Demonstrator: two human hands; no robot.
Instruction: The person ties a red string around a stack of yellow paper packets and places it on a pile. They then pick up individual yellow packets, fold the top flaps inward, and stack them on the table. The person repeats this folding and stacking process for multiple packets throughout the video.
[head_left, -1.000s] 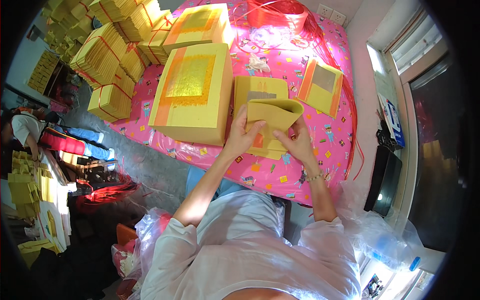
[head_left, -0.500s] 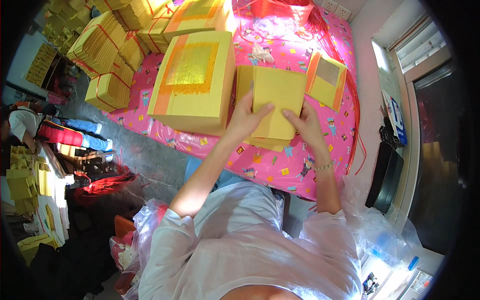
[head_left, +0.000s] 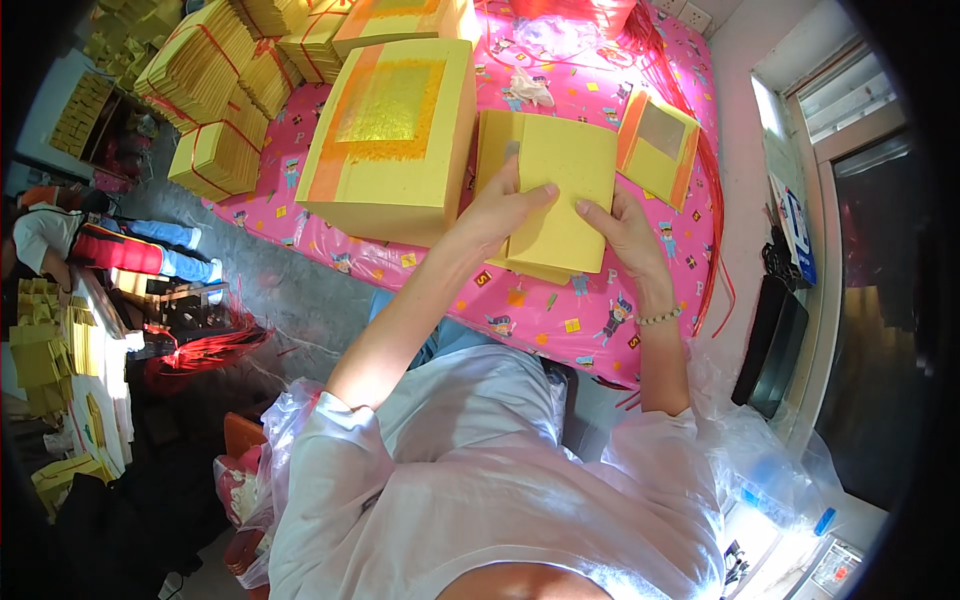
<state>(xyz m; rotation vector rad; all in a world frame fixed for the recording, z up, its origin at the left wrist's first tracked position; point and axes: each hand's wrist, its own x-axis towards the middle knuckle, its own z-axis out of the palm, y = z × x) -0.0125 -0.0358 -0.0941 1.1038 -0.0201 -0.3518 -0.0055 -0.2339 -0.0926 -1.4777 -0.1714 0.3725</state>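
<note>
Both hands grip a stack of yellow paper sheets [head_left: 568, 165] over the pink patterned tablecloth. My left hand [head_left: 508, 205] is closed on its left side, with the thumb lying on the top sheet. On the right edge my right hand [head_left: 632, 235] is closed too, its thumb pressed on top and the fingers hidden beneath. More yellow paper [head_left: 495, 135] shows under and to the left of the held stack. Left of my hands stands a tall block of yellow paper [head_left: 385, 215] with an orange border and a gold square on top.
A yellow sheet with orange edges and a silvery square [head_left: 657, 150] lies to the right. Crumpled white tissue [head_left: 531, 87] is beyond the hands. Red strips [head_left: 715, 240] hang along the table's right edge. Tied paper bundles [head_left: 215, 150] stand far left; another person [head_left: 110, 240] is beyond.
The held stack has shifted slightly up in view, and its top sheet now looks a little bowed. Both hands keep their grip on it.
</note>
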